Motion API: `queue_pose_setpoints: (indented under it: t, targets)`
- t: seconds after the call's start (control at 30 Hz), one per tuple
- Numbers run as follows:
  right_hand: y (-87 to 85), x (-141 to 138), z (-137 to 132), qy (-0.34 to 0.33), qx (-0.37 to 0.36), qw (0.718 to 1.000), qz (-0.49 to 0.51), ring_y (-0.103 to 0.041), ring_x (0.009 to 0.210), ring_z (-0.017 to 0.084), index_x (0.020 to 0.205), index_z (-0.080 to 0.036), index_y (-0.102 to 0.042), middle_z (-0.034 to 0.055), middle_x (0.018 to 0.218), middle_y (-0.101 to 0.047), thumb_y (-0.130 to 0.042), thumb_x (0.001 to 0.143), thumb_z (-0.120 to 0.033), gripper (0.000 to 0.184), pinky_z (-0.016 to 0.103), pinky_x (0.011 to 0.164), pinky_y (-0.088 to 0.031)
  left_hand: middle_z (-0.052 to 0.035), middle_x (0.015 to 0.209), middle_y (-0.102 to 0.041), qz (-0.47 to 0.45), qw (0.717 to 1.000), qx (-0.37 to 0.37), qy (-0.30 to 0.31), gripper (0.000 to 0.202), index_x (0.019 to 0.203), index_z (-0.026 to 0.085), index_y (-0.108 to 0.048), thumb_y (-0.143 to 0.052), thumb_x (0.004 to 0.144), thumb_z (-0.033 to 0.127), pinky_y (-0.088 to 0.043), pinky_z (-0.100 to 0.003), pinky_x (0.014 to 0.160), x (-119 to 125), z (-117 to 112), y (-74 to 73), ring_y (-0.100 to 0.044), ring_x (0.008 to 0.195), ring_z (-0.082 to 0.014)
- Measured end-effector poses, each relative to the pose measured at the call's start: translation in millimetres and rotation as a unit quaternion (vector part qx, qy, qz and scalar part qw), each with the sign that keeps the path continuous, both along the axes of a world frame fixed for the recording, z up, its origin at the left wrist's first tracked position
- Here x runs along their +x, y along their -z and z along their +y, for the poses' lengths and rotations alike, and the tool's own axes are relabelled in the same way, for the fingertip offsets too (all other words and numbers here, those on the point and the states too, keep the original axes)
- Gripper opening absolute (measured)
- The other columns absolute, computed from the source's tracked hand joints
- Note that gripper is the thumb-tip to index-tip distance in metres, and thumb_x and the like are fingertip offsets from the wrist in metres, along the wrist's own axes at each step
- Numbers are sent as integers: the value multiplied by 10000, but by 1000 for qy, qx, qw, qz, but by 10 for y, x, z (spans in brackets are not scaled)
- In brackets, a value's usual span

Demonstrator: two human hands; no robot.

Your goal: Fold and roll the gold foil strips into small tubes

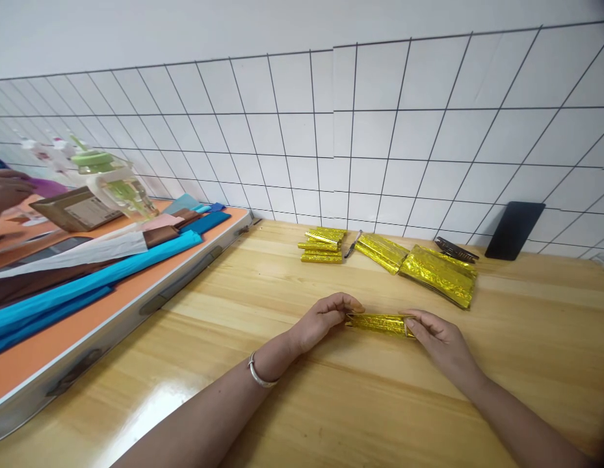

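Observation:
A folded strip of shiny gold foil paper [382, 324] stretches between my two hands, just over the wooden table. My left hand [324, 320], with a silver bangle at its wrist, pinches the strip's left end. At the other end, the thumb and fingers of my right hand [437, 335] are closed on it. Beyond my hands lies a small pile of narrow folded gold strips [322, 247]. To its right are wider gold foil sheets [382, 252] and a larger stack of gold foil sheets [439, 275].
A pen [353, 244] and a black hair clip [456, 250] lie near the wall. A black phone [515, 231] leans on the tiles. On the orange table [136, 294] at left are blue, brown and white folded sheets, a cardboard box [77, 209], a green-lidded cup [114, 179] and another person's hand [9, 190].

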State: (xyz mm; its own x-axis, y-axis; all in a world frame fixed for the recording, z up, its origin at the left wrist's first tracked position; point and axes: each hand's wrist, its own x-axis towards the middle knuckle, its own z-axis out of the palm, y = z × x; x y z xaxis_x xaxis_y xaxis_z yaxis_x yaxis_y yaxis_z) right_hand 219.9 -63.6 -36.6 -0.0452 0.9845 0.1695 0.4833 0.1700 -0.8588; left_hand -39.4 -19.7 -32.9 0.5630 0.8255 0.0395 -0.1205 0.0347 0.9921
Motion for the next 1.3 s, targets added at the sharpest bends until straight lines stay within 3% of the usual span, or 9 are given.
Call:
queue_pose_setpoints:
  t: [0.3,0.57,0.73,1.17,1.3]
  targets:
    - [6,-2,14,0,4,1000,11,-635,851,220,1005,-202,-679,62,946,-698,-547,781,-495,392,309,731,-518,-56,973,-617,40,999,8,-19,236,988,158,-606,-523,768,181,-408,-283,781,18,-7,-14,-547,873,-172]
    - [59,31,32,-13,10,1000,0,-605,851,196,1054,-181,-640,60,931,-673,-524,820,-433,364,293,748,-492,0,754,-549,45,997,28,-52,151,897,149,-589,-556,802,262,-375,-218,656,55,27,25,-476,689,-103]
    - [57,17,28,-14,9,1000,13,-599,879,205,1065,-183,-633,70,984,-666,-522,818,-441,374,308,771,-489,12,726,-525,56,996,36,-61,131,859,147,-578,-559,798,261,-368,-204,632,69,33,41,-460,668,-93]
    - [75,-3,14,1,1,999,41,-566,713,149,1084,-171,-614,25,795,-629,-546,806,-430,386,242,638,-469,25,676,-503,76,992,50,-85,135,846,151,-567,-557,796,276,-327,-194,558,76,62,132,-423,595,-79]
    - [90,-4,13,7,2,999,53,-559,711,145,1079,-167,-613,31,822,-625,-557,797,-430,389,240,627,-467,23,672,-506,73,992,47,-87,155,832,151,-565,-569,788,299,-337,-200,566,75,60,124,-434,598,-84]
